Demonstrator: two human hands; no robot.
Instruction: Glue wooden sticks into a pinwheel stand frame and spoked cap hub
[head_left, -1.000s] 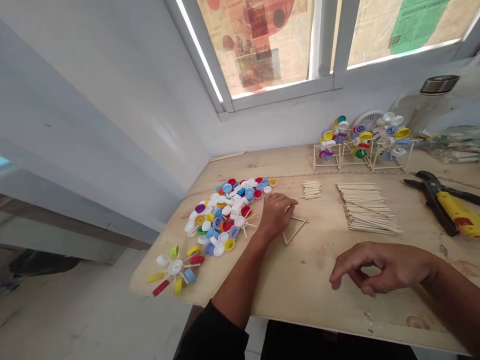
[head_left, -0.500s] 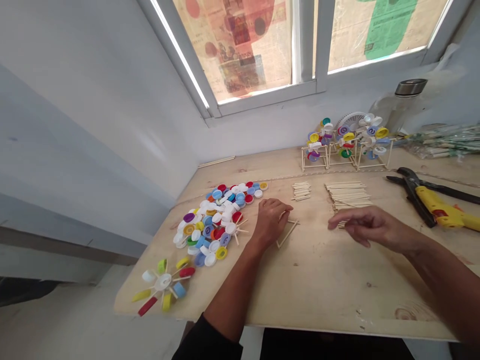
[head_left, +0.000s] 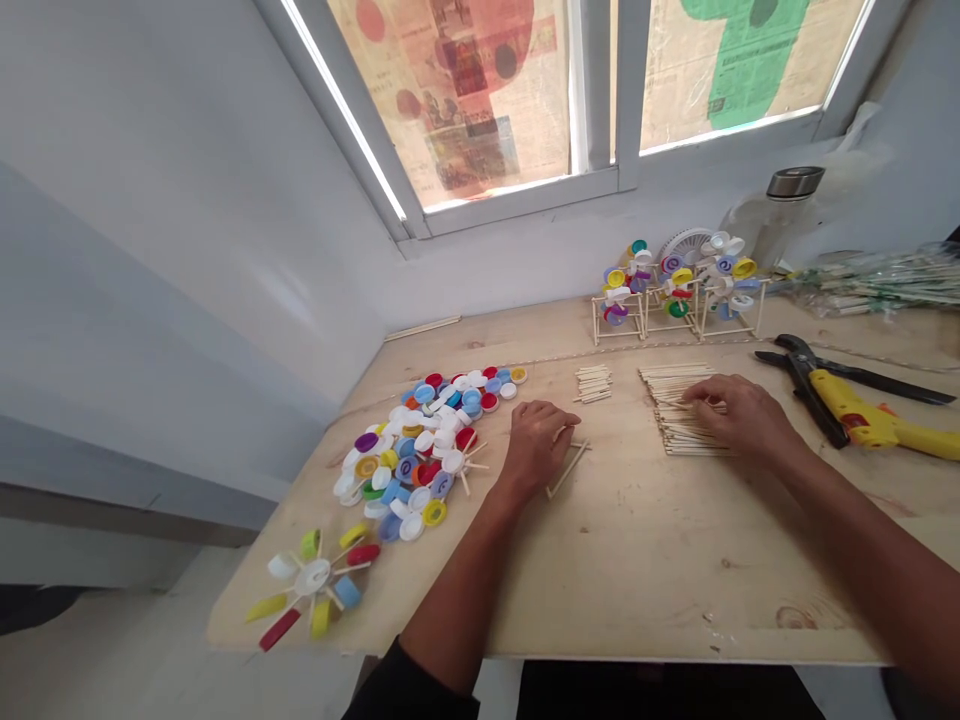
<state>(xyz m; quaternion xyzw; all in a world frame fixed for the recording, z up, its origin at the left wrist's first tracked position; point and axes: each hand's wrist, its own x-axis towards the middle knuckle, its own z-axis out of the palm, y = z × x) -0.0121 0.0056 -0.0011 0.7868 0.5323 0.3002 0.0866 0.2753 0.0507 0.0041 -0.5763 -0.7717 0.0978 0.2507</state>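
Observation:
My left hand rests on the table with curled fingers, closed on a small frame of wooden sticks. Part of that frame is hidden under the hand. To the right, my right hand lies over a pile of wooden sticks, its thumb and fingers pinched on a stick at the pile's top. A smaller bundle of short sticks lies between the hands. Left of my left hand, a white cap with sticks radiating from it sits at the edge of the heap of bottle caps.
A wheel of caps and sticks lies near the table's left corner. Finished-looking cap wheels on stick frames stand at the back. On the right are a yellow glue gun, black-handled cutters, a bottle and bagged sticks.
My right hand has moved forward from the near side of the stick pile onto it, and its fingers have closed. My left hand stays at the small frame. The view has shifted slightly.

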